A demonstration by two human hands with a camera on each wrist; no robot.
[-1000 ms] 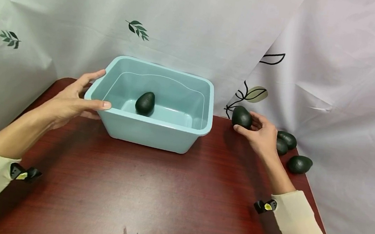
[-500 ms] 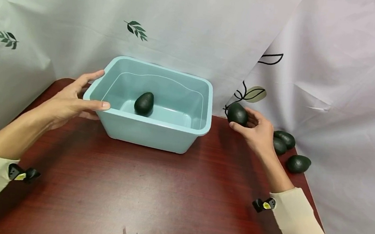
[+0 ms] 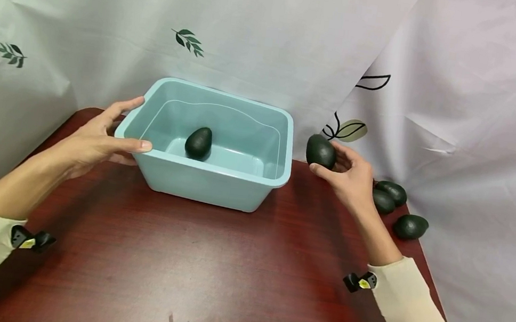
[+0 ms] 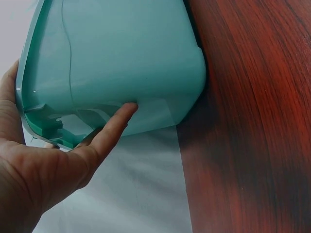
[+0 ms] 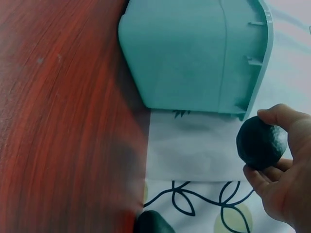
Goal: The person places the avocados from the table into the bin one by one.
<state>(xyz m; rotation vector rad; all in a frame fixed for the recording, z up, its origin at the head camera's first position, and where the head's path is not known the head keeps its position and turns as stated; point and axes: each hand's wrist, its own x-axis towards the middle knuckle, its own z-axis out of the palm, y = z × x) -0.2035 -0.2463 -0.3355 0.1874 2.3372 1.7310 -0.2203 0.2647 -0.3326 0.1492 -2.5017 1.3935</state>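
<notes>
My left hand (image 3: pixel 91 138) holds the left end of a light-blue plastic bin (image 3: pixel 206 187), its thumb over the near rim. In the left wrist view one finger of that hand (image 4: pixel 53 165) lies against the outside wall of the bin (image 4: pixel 131 53). Inside the bin lies a dark green avocado (image 3: pixel 199 143). My right hand (image 3: pixel 352 178) grips another avocado (image 3: pixel 321 151) between thumb and fingers, above the table to the right of the bin. The right wrist view has this avocado (image 5: pixel 261 143) apart from the bin's rim.
Several more avocados lie near the table's right edge, one (image 3: pixel 410 227) nearer than the others. A reddish-brown wooden table (image 3: pixel 205 273) carries everything. White cloth (image 3: pixel 264 33) with leaf prints hangs behind and at the sides.
My right hand has moved left and slightly up with its avocado, closer to the bin. The left hand and the bin have stayed in place.
</notes>
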